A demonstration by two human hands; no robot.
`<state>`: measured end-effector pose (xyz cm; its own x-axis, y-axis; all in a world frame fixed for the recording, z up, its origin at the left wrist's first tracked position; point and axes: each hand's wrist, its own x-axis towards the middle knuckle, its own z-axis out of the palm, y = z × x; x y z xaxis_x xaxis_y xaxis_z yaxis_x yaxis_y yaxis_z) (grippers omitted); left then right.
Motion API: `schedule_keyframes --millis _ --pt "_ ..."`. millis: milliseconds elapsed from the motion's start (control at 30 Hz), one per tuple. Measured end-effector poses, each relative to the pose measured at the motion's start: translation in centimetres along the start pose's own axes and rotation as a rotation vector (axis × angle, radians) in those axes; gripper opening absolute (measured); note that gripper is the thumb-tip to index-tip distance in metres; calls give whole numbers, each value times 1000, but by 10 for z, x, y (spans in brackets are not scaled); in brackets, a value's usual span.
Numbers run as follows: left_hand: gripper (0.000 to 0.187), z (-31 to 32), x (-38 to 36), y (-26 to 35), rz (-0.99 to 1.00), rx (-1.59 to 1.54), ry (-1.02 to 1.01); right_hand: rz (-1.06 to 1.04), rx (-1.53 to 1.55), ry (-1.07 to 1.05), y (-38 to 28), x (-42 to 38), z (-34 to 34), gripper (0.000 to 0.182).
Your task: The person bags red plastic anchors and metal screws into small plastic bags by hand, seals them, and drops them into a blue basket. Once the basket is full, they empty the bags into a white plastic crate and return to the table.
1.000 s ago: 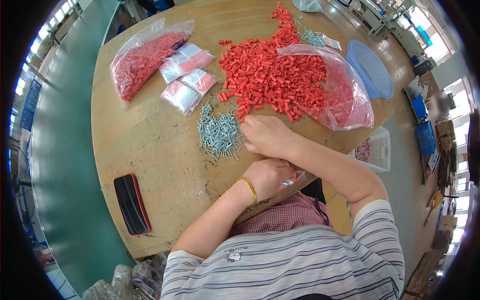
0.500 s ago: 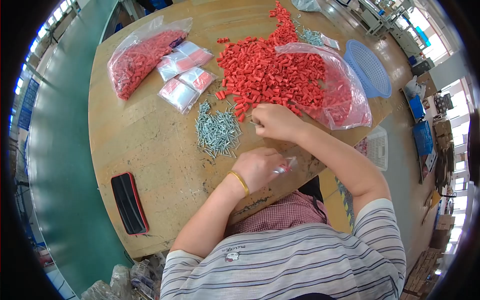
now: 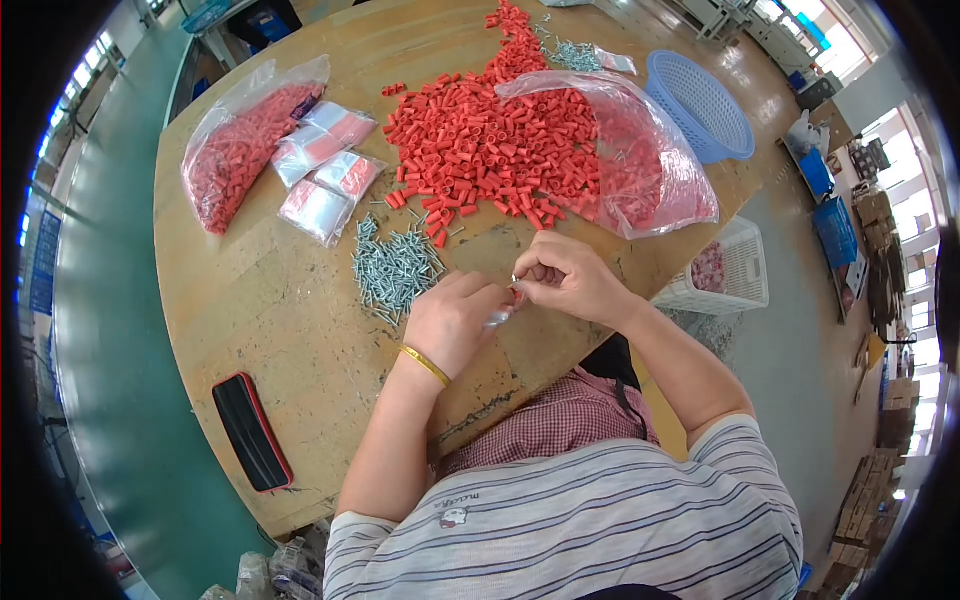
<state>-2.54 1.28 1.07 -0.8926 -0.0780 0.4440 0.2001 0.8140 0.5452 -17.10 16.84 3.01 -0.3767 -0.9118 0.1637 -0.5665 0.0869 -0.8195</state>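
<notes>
My left hand (image 3: 458,318), with a yellow band at its wrist, is closed on a small clear plastic bag (image 3: 497,317) with something red in it. Close beside the bag's upper end, my right hand (image 3: 568,278) pinches a small item that looks like a screw (image 3: 515,280). To the left of my hands lies a pile of silvery screws (image 3: 392,270). Beyond them spreads a big heap of red plastic plugs (image 3: 490,140), partly under a large clear bag (image 3: 640,165) at the right.
Packed small bags (image 3: 322,208) and a large bag of red plugs (image 3: 235,160) lie at the back left. A black and red phone-like case (image 3: 252,432) rests near the left edge. A blue basket (image 3: 700,105) stands at the right, with a white crate (image 3: 735,265) below the table edge.
My right hand has come from the edge of the red heap to the small bag in my left hand. The whole view has shifted slightly.
</notes>
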Motion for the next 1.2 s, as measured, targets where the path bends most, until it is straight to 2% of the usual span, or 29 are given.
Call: schedule_keyframes --millis 100,300,400,500,567,600,667,767,967,1067,1100,1167,1200 --pt "20 -2 0 1 16 21 20 -94 -28 -30 6 -3 0 11" --pt "20 -6 1 4 18 36 -8 -51 -104 -58 -2 -8 -10 15" --pt "19 -10 2 7 -18 -2 -22 -211 -144 93 5 -8 -7 15" --pt "17 -7 2 1 -35 -96 34 -125 -27 67 7 -14 -4 15" --pt "14 -3 0 -2 -70 -170 61 78 137 93 11 -21 2 14" --pt "12 -3 1 4 -221 -313 95 179 219 105 10 -24 4 15" --pt "8 -1 5 18 -518 -596 161 238 335 139 5 -26 7 16" --pt "9 -4 4 18 -652 -722 62 242 421 205 1 -26 12 16" --pt "10 6 -1 13 -555 -754 144 225 413 277 -8 -28 15 9" --pt "10 6 1 23 -696 -840 189 167 298 369 -11 -32 21 8" --pt "11 10 -2 22 -682 -784 207 101 251 396 -9 -27 24 7" --pt "16 9 0 18 -657 -673 145 86 223 420 2 -24 29 6" --pt "19 4 0 17 -597 -723 113 72 198 397 4 -25 29 5"
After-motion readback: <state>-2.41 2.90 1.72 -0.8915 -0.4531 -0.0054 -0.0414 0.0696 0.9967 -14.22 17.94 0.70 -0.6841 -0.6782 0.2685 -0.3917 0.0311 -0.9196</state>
